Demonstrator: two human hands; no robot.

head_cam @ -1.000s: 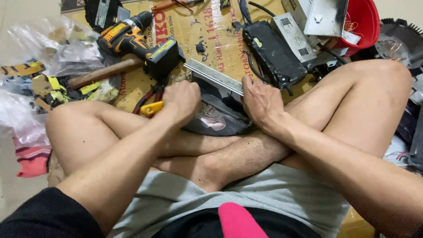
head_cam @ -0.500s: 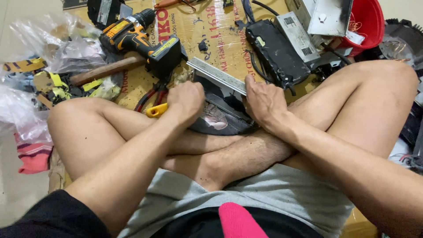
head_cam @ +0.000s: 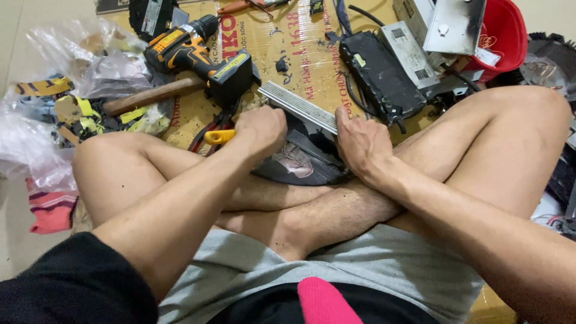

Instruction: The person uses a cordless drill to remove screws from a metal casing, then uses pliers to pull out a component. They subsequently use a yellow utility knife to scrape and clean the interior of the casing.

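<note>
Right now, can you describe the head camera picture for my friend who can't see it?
A person sits cross-legged on flattened cardboard, both hands on a dark device with a ribbed metal strip: left hand clenched, right hand gripping its edge. A yellow-and-black cordless drill, a wooden-handled hammer and a red bucket lie around.

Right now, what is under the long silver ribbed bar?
Under the silver ribbed bar sits a dark rounded casing on cardboard. The left hand and right hand cover its ends, so what lies beneath them stays hidden.
</note>
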